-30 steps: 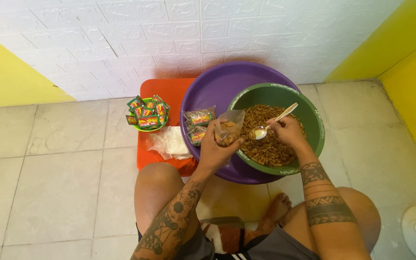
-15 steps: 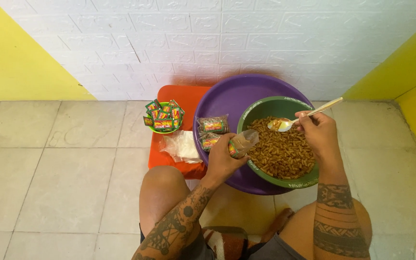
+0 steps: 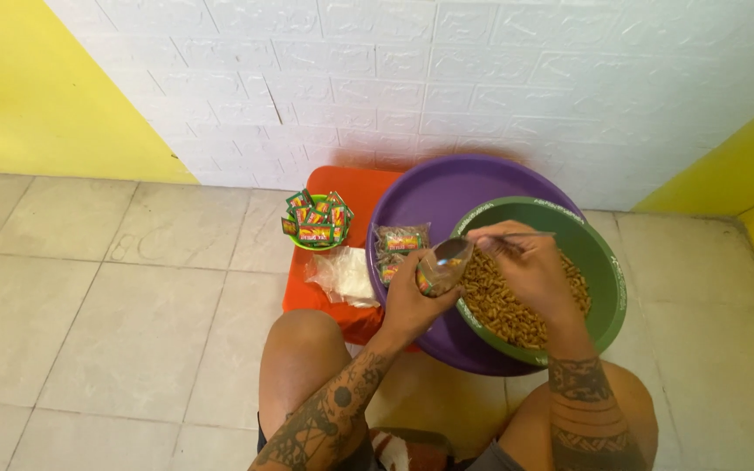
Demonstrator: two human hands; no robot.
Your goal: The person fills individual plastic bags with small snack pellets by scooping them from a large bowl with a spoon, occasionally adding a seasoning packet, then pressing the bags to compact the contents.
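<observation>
My left hand (image 3: 414, 299) holds a small clear plastic bag (image 3: 443, 266) partly filled with brown snack pieces, over the near rim of the purple basin (image 3: 447, 187). My right hand (image 3: 527, 266) grips a metal spoon (image 3: 482, 246), its bowl tipped into the mouth of the bag. Under that hand sits a green bowl (image 3: 599, 253) full of brown snack pieces (image 3: 503, 310), resting inside the purple basin. Filled, printed packets (image 3: 399, 244) lie in the basin to the left of the bowl.
An orange stool (image 3: 355, 187) stands left of the basin against the white brick wall. On it are a small green bowl of colourful sachets (image 3: 316, 221) and a heap of clear plastic bags (image 3: 342, 275). My knees are below, on grey floor tiles.
My right hand brought the spoon from over the green bowl leftward to the bag's mouth. The camera view shifted down and to the right a little.
</observation>
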